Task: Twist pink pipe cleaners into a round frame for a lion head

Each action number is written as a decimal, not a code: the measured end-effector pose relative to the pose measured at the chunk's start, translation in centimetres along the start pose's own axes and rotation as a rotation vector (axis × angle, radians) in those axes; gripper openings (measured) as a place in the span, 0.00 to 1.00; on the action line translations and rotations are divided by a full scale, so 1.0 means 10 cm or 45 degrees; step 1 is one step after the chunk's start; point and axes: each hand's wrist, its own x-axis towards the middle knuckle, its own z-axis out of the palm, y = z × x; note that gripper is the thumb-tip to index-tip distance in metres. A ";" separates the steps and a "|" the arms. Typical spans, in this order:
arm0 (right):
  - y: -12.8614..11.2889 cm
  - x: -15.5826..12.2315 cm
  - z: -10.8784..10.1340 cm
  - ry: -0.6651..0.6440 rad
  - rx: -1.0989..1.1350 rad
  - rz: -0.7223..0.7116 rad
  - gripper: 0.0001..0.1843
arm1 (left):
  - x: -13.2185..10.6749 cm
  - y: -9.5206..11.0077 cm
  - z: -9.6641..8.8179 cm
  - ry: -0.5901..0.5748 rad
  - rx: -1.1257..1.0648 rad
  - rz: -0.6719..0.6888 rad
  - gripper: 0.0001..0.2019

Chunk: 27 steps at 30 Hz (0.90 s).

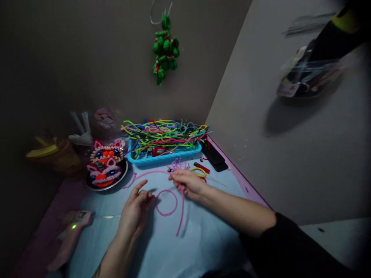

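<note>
My left hand (135,210) rests on the light blue table cover (162,247), fingers loosely curled and apart, touching the left end of a pink pipe cleaner loop (167,202). My right hand (188,182) is closed in a pinch on the pink pipe cleaner where the loop meets a long straight tail running toward me. A bundle of small pink loops (178,164) lies just beyond the right hand. Another pink strand (145,175) arcs off to the left.
A blue tray (165,158) heaped with several coloured pipe cleaners stands at the back. A pipe-cleaner lion head sits on a dark plate (104,166) at left. A pink glue gun (72,231) lies front left. Red-handled tool (202,167), black case (214,156), hanging green ornament (165,48).
</note>
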 end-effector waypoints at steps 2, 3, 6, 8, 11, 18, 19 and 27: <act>0.31 -0.11 0.08 -0.065 0.120 0.109 0.19 | -0.02 -0.08 0.02 -0.041 0.065 0.078 0.20; 0.42 -0.15 0.12 -0.092 0.154 0.135 0.19 | -0.03 -0.11 0.03 -0.056 0.084 0.097 0.21; 0.60 -0.24 0.17 -0.126 0.229 0.127 0.20 | -0.07 -0.21 0.07 -0.095 0.131 0.074 0.22; 0.63 -0.25 0.16 -0.123 0.271 0.107 0.20 | -0.09 -0.26 0.08 -0.118 0.148 0.047 0.23; 0.64 -0.24 0.12 -0.140 0.327 0.108 0.20 | -0.11 -0.31 0.09 -0.174 0.177 0.043 0.24; 0.68 -0.23 0.08 -0.236 0.263 0.213 0.23 | -0.07 -0.29 0.06 -0.308 0.662 0.191 0.11; 0.68 -0.23 0.07 -0.246 0.256 0.222 0.22 | -0.06 -0.28 0.06 -0.331 0.689 0.208 0.11; 0.63 -0.25 0.07 -0.242 0.191 0.147 0.21 | -0.05 -0.17 0.05 -0.007 0.639 0.299 0.14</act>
